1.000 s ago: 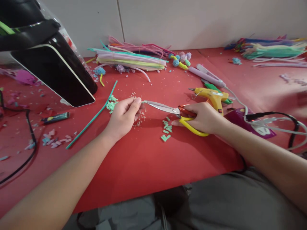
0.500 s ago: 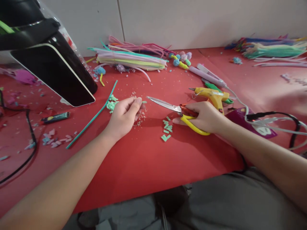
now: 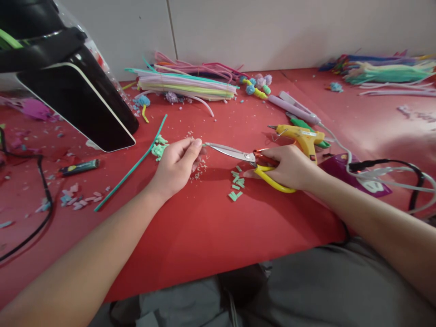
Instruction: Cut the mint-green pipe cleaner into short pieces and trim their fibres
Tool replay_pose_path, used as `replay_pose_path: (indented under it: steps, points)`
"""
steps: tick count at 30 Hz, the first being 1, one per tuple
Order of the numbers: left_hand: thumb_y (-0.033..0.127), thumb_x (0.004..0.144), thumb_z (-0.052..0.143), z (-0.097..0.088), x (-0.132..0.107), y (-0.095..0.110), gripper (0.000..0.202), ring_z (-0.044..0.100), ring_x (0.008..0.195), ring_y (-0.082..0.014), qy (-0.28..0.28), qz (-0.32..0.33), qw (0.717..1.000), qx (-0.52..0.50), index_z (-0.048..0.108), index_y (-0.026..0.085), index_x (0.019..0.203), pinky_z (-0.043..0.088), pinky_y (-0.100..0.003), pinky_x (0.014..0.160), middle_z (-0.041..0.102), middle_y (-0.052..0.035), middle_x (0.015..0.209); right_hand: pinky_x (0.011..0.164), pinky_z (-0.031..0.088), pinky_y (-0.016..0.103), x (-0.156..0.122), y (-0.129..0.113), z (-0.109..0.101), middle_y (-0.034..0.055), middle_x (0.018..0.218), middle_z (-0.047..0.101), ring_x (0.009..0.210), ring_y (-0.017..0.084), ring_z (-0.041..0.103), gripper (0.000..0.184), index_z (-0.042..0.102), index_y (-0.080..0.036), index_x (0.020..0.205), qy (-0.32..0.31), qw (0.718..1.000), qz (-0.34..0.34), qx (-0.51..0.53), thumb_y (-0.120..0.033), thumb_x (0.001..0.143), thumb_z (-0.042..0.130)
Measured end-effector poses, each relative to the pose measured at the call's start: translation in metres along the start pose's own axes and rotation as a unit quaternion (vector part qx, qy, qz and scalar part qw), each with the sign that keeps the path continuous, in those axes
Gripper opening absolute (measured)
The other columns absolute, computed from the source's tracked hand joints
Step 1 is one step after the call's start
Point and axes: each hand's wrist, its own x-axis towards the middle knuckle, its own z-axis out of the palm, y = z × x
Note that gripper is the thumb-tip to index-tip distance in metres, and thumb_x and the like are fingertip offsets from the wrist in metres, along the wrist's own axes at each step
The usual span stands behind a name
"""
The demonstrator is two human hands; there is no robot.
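Note:
My left hand [image 3: 179,165] pinches a tiny green piece [image 3: 203,145] between thumb and forefinger, most of it hidden by the fingers. Scissors [image 3: 231,152] with yellow and orange-red handles are in my right hand [image 3: 289,168], their blade tips at the green piece. Below the scissors lie several short green cut pieces [image 3: 237,184] on the red tabletop [image 3: 204,236]. A heap of green bits [image 3: 158,148] sits behind my left wrist, beside a long teal pipe cleaner [image 3: 131,169]. Pale trimmings [image 3: 200,170] are scattered around my left fingertips.
A black container with a phone-like panel [image 3: 78,109] stands at left. Pipe cleaner bundles [image 3: 187,84] lie at the back. A yellow glue gun [image 3: 301,136], a lilac corded tool [image 3: 294,109] and a purple power block [image 3: 357,177] with cables are at right.
The scissors have moved slightly left, bringing their tips to the green piece at my left fingertips. My left hand has stayed almost still.

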Motion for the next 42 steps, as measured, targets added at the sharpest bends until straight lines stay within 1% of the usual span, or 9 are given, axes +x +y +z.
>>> replay_pose_path:
  steps: [4, 10, 15, 21, 27, 32, 38, 42]
  points:
    - [0.039, 0.096, 0.061, -0.0011, 0.0001, -0.0014, 0.031, 0.048, 0.052, -0.0072, -0.006, 0.002, 1.0, 0.003, 0.061, 0.017, 0.075, 0.039, -0.019, 0.044, 0.062, -0.0029, 0.072, 0.055, 0.026, 0.033, 0.0008, 0.0004, 0.0002, -0.0017, 0.056, 0.036, 0.056, 0.013, 0.028, 0.07, 0.032, -0.023, 0.057, 0.003, 1.0, 0.003, 0.0, -0.083, 0.065, 0.068]
    - [0.039, 0.097, 0.06, -0.0026, 0.0015, -0.0055, 0.029, 0.049, 0.053, -0.0073, -0.013, 0.011, 1.0, -0.003, 0.061, 0.017, 0.078, 0.037, -0.019, 0.044, 0.061, -0.0024, 0.072, 0.054, 0.024, 0.033, -0.0009, 0.0001, -0.0015, -0.0028, 0.055, 0.033, 0.056, 0.012, 0.028, 0.068, 0.031, -0.023, 0.059, 0.004, 1.0, 0.001, 0.016, -0.081, 0.069, 0.066]
    - [0.036, 0.098, 0.058, -0.0019, 0.0015, -0.0026, 0.032, 0.045, 0.049, -0.0062, -0.013, 0.021, 1.0, 0.011, 0.057, 0.016, 0.073, 0.035, -0.019, 0.043, 0.052, 0.001, 0.065, 0.054, 0.025, 0.032, -0.0016, 0.0003, -0.0016, -0.0022, 0.056, 0.036, 0.056, 0.012, 0.029, 0.069, 0.032, -0.023, 0.059, 0.003, 1.0, -0.007, 0.01, -0.082, 0.067, 0.067]
    - [0.034, 0.098, 0.057, -0.0013, 0.0007, -0.0005, 0.03, 0.045, 0.048, -0.0056, -0.013, 0.013, 1.0, 0.004, 0.058, 0.016, 0.074, 0.035, -0.018, 0.042, 0.053, 0.0009, 0.066, 0.055, 0.025, 0.032, -0.0008, 0.001, 0.0001, -0.0022, 0.056, 0.038, 0.056, 0.012, 0.029, 0.069, 0.033, -0.022, 0.059, 0.004, 1.0, -0.008, 0.003, -0.083, 0.067, 0.067]
    - [0.034, 0.099, 0.057, -0.0012, 0.0012, -0.0023, 0.031, 0.044, 0.049, -0.0057, -0.019, 0.026, 0.999, 0.007, 0.057, 0.016, 0.073, 0.035, -0.018, 0.042, 0.05, 0.0018, 0.063, 0.054, 0.026, 0.032, 0.0003, 0.0004, 0.0004, -0.0016, 0.056, 0.038, 0.055, 0.012, 0.031, 0.07, 0.035, -0.022, 0.058, 0.006, 1.0, 0.0, -0.001, -0.084, 0.065, 0.067]
    - [0.033, 0.098, 0.057, -0.0012, 0.001, -0.0015, 0.03, 0.045, 0.049, -0.0055, -0.013, 0.017, 1.0, 0.004, 0.057, 0.016, 0.074, 0.035, -0.018, 0.041, 0.055, 0.0002, 0.067, 0.054, 0.026, 0.033, -0.0003, -0.0022, -0.0007, -0.0016, 0.055, 0.037, 0.054, 0.012, 0.03, 0.072, 0.03, -0.023, 0.058, 0.01, 1.0, -0.002, 0.003, -0.085, 0.065, 0.066]
    - [0.031, 0.098, 0.057, 0.0002, 0.0011, 0.0007, 0.03, 0.044, 0.048, -0.0054, -0.006, 0.009, 1.0, 0.001, 0.057, 0.016, 0.072, 0.034, -0.017, 0.041, 0.054, 0.0003, 0.065, 0.054, 0.024, 0.033, -0.0006, -0.0014, -0.0011, -0.0015, 0.055, 0.035, 0.055, 0.012, 0.028, 0.073, 0.029, -0.023, 0.058, 0.009, 1.0, 0.002, 0.005, -0.087, 0.065, 0.064]
    - [0.034, 0.097, 0.059, -0.0002, 0.0011, -0.0003, 0.032, 0.044, 0.049, -0.0059, -0.006, 0.013, 1.0, 0.008, 0.056, 0.016, 0.071, 0.035, -0.018, 0.041, 0.055, 0.0, 0.066, 0.055, 0.025, 0.033, -0.0003, 0.0001, -0.0004, -0.0018, 0.056, 0.037, 0.056, 0.012, 0.029, 0.071, 0.031, -0.023, 0.058, 0.005, 1.0, 0.002, 0.0, -0.084, 0.066, 0.066]
